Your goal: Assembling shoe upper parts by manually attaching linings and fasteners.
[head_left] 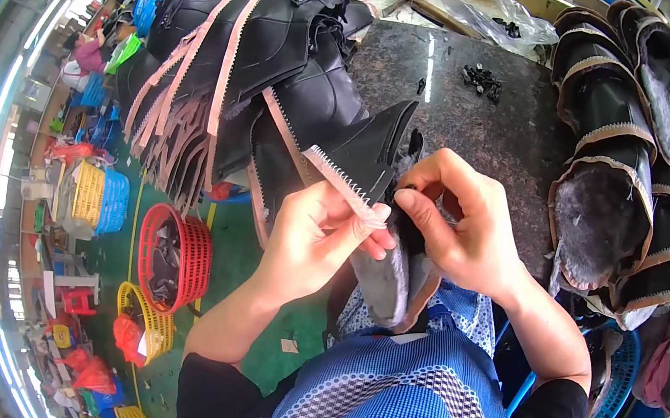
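Over the table's near edge I hold a black boot upper (368, 150) with a pale pink zigzag-stitched edge and a grey fleecy lining (382, 287) hanging below. My left hand (302, 234) is closed, thumb and fingers pinching the stitched edge. Close beside it, my right hand (472, 227) is closed in a pinch at the upper's other edge. A small dark bit shows at its fingertips; its kind is hidden by the fingers. Several small black pieces (480, 81) lie loose on the dark tabletop (496, 146) beyond my hands.
Black boot uppers (195, 47) are heaped at the left, overhanging the table. Fleece-lined uppers (597, 210) stack at the right. A clear plastic bag (505, 11) lies at the back. Red basket (176, 260) and yellow basket (142, 323) stand on the green floor; a blue basket (616, 390) sits low right.
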`<state>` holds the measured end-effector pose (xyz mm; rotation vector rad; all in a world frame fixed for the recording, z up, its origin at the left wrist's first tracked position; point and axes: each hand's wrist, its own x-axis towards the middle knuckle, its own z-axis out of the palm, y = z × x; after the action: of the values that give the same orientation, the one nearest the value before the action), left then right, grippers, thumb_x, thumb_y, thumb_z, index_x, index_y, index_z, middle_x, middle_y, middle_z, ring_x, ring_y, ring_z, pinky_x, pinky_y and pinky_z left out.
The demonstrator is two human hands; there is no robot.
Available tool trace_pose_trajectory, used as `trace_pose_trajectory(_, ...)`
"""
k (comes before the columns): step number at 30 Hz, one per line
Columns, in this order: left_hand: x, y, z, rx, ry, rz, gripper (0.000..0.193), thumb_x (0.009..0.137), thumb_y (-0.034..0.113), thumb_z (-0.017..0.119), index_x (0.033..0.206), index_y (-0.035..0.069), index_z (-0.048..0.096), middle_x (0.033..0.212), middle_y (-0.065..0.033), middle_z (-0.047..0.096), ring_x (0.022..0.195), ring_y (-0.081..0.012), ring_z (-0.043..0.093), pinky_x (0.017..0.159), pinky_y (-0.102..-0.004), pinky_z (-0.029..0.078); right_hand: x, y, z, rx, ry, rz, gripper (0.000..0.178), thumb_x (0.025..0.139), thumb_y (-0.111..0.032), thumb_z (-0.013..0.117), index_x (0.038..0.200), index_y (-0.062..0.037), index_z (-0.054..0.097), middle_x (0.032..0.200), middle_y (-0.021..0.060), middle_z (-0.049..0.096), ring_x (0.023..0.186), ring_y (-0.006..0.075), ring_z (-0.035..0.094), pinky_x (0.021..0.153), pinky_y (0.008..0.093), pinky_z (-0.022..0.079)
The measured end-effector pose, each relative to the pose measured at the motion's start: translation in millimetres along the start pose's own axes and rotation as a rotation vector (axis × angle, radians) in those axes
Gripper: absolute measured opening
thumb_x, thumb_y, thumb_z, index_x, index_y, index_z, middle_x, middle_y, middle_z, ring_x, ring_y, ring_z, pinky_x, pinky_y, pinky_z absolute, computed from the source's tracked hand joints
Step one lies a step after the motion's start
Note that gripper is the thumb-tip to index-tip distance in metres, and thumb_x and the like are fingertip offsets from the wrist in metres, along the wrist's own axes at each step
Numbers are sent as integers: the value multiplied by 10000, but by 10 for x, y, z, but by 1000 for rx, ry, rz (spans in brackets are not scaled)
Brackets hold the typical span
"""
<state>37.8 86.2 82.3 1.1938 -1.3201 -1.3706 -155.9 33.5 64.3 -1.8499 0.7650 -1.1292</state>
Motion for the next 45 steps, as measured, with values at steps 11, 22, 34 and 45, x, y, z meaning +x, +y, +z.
trace_pose_trajectory(11,-86,145,-172,452,-28,130,144,945,81,637,979,-58,618,752,-124,709,684,-186,719,616,-290,556,21,75,52,621,-275,299,122,978,-115,608,990,-4,560,890,19,576,834,81,617,757,250,541)
trace_pose_trajectory(22,-12,91,-141,345,-114,90,119,953,57,608,900,-44,636,693,-98,667,619,-160,666,563,-284,535,136,46,23,29,-184,-217,82,902,-58,603,926,-15,538,762,166,555,748,381,603,634,419,493)
trace_pose_trajectory(34,-78,-112,-212,296,-104,68,89,954,58,598,946,-28,622,709,-94,662,650,-147,653,595,-273,513,67,125,137,231,-43,139,99,899,-37,624,882,-13,530,605,96,541,526,158,585,487,301,429)
trace_pose_trajectory(45,-161,-53,-92,278,37,140,133,927,41,644,1037,-32,630,806,-76,685,753,-159,681,704,-278,537,-44,106,232,303,-12,99,104,912,-44,635,898,5,543,717,85,582,623,134,607,559,298,475)
